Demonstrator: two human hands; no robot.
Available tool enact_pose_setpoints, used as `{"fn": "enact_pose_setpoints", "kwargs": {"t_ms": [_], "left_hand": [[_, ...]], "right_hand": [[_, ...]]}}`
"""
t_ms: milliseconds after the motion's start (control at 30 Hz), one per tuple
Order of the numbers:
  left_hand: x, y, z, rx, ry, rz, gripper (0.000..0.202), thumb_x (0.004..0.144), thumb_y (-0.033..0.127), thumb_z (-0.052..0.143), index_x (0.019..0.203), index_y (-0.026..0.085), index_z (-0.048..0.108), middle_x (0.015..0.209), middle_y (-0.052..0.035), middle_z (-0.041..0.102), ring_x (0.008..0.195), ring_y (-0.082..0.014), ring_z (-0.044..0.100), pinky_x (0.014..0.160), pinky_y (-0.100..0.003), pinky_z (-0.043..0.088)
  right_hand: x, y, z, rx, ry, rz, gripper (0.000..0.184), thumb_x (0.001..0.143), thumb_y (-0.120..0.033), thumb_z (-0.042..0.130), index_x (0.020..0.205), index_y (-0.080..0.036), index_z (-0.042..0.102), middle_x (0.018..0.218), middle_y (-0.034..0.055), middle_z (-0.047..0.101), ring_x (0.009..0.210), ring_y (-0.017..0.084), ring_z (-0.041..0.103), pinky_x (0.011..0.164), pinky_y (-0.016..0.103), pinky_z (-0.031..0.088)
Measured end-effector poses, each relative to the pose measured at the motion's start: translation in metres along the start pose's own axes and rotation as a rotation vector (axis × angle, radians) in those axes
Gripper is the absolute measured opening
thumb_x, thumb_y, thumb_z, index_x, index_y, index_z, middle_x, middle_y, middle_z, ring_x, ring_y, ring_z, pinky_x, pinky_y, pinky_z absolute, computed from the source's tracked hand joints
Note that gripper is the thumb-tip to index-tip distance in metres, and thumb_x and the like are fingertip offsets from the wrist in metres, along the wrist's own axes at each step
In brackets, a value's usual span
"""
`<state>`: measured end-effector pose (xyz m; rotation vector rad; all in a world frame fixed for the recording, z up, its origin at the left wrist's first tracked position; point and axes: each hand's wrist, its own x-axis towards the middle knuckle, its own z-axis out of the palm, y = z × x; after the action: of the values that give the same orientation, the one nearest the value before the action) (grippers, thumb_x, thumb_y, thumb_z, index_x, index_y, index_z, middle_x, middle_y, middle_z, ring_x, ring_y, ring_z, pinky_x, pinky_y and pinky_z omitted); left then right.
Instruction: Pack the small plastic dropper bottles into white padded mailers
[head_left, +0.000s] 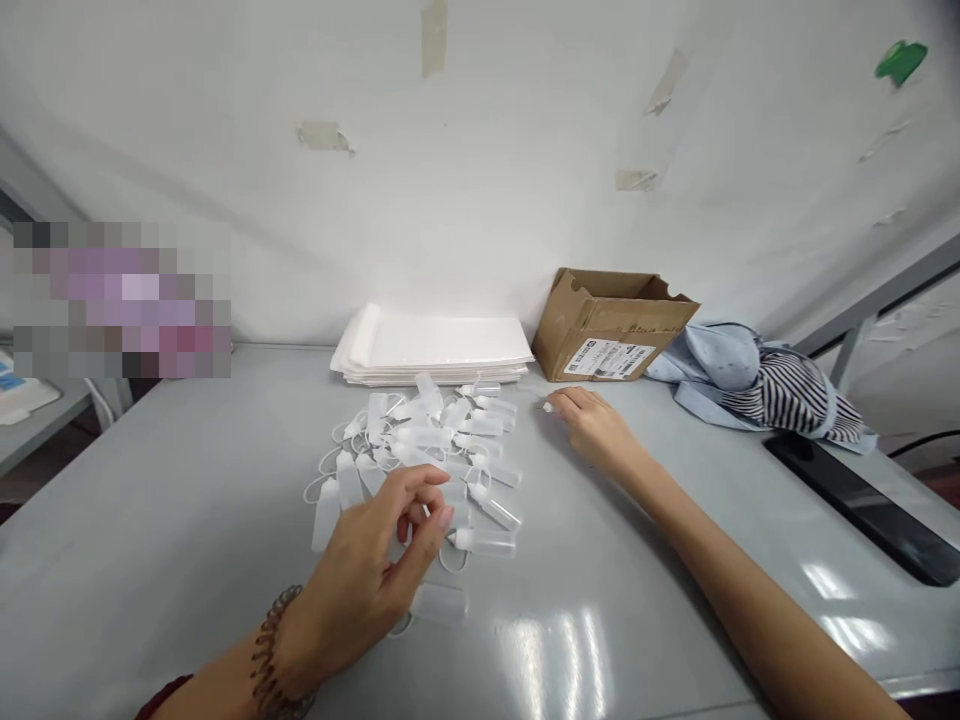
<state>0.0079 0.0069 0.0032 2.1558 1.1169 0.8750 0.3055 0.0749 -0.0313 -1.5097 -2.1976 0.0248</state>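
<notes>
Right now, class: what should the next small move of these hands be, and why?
Probably the left hand should pinch one bottle: its fingers hover over the pile of translucent dropper bottles, while the right hand lies off to the side, at a small white tip.

A glossy pale-grey work table [150,500] carries a loose spread of small translucent plastic dropper bottles [484,545] with white nozzles and looped tether cords, lying on their sides in a tangled heap at mid-table. Just behind them sits a neat stack of white flat sheets or bags [431,345], squared against the far edge. Beside it, an open cardboard box [611,325] rests at a tilt, its white shipping label facing out. To the right lies a crumpled pale-blue and striped garment [757,385], with a flat black slab [862,505] along the table's right side
</notes>
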Motion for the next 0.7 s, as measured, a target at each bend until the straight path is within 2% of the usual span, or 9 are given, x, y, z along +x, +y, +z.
{"fn": "enact_pose_setpoints", "kwargs": {"t_ms": [133,267,367,433,500,600,700], "left_hand": [[0.0,0.0,-0.003,-0.039,-0.011,-0.036,0.017,0.091,0.024,0.043,0.108,0.025,0.044,0.078,0.0014,0.062,0.065,-0.0117,0.059,0.036,-0.014,0.037],[0.001,-0.001,-0.003,-0.017,-0.002,-0.006,0.017,0.09,0.022,0.044,0.108,0.024,0.045,0.077,0.0021,0.061,0.065,-0.0117,0.06,0.048,-0.018,0.046],[0.002,-0.003,-0.001,-0.031,0.003,-0.018,0.027,0.091,0.022,0.043,0.118,0.022,0.04,0.077,0.002,0.06,0.063,-0.0112,0.059,0.058,-0.022,0.049],[0.004,-0.004,0.0,-0.05,-0.006,-0.04,0.036,0.092,0.023,0.042,0.126,0.02,0.034,0.079,0.0015,0.06,0.062,-0.0107,0.058,0.059,-0.023,0.05],[0.005,-0.005,-0.001,-0.057,-0.029,-0.065,0.04,0.092,0.025,0.042,0.13,0.02,0.031,0.081,0.0011,0.06,0.061,-0.0103,0.057,0.057,-0.022,0.049],[0.005,-0.006,-0.001,-0.051,-0.051,-0.064,0.037,0.093,0.026,0.042,0.129,0.022,0.035,0.083,0.0013,0.061,0.059,-0.0091,0.056,0.054,-0.02,0.049],[0.004,-0.007,-0.001,-0.005,-0.009,0.017,0.03,0.092,0.023,0.043,0.122,0.023,0.041,0.079,0.0023,0.062,0.06,-0.0091,0.058,0.056,-0.019,0.049]], "right_hand": [[-0.008,-0.033,-0.008,0.211,0.064,0.069,0.02,0.09,-0.019,0.04,0.103,-0.018,0.055,0.098,0.0108,0.064,0.085,0.022,0.06,0.075,0.037,0.049],[-0.02,-0.079,-0.017,0.467,-0.068,0.052,0.018,0.094,-0.026,0.041,0.104,-0.019,0.054,0.091,0.0037,0.066,0.081,0.016,0.062,0.073,0.03,0.051],[-0.027,-0.102,-0.024,0.811,-0.17,0.122,0.017,0.092,-0.029,0.047,0.102,-0.02,0.056,0.094,0.0044,0.064,0.088,0.017,0.06,0.078,0.033,0.049],[-0.03,-0.11,-0.028,0.976,-0.207,0.173,0.016,0.09,-0.03,0.052,0.1,-0.021,0.058,0.095,0.0045,0.062,0.09,0.018,0.058,0.08,0.034,0.047],[-0.032,-0.114,-0.031,1.033,-0.235,0.186,0.016,0.088,-0.03,0.054,0.1,-0.021,0.06,0.093,0.0041,0.061,0.088,0.017,0.056,0.079,0.033,0.046],[-0.033,-0.116,-0.034,1.081,-0.28,0.197,0.017,0.088,-0.031,0.055,0.101,-0.021,0.06,0.092,0.0043,0.061,0.086,0.016,0.056,0.077,0.032,0.046],[-0.034,-0.117,-0.035,1.13,-0.316,0.214,0.018,0.087,-0.032,0.056,0.102,-0.022,0.061,0.091,0.0039,0.061,0.084,0.016,0.056,0.076,0.031,0.047]]}}
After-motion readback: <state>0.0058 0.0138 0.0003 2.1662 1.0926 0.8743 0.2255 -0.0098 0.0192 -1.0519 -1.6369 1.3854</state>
